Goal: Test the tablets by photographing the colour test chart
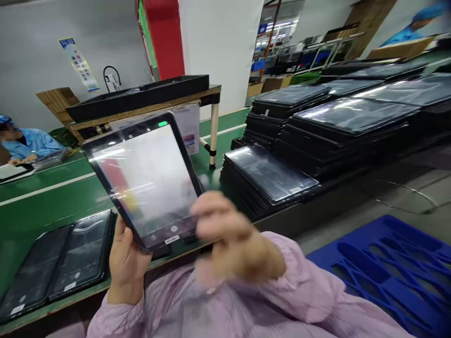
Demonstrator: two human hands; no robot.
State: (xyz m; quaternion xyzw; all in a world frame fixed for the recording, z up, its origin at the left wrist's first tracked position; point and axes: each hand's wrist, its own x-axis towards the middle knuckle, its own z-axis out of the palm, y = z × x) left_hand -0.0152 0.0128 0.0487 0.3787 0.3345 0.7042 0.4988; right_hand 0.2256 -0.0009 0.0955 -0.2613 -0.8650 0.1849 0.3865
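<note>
A black-framed tablet (150, 178) is held up at a tilt, its screen lit with a camera picture and a green mark near the top right. My left hand (128, 258) grips its lower left edge, thumb at the front and the other fingers mostly behind it. Close to the tablet's lower right corner is my right hand (239, 246), blurred by motion. Its thumb stands apart from the bent fingers, and nothing shows between them. Two dark tablets (82, 251) with white labels lie side by side on the green bench, left of my left hand.
Stacks of black trays (271, 173) with flat, film-covered panels fill the right side. A blue plastic pallet (384, 272) lies low at the right. Behind the tablet stands a rack (213, 122) bearing a black tray (141, 94). Co-workers in blue sit at far left and far right.
</note>
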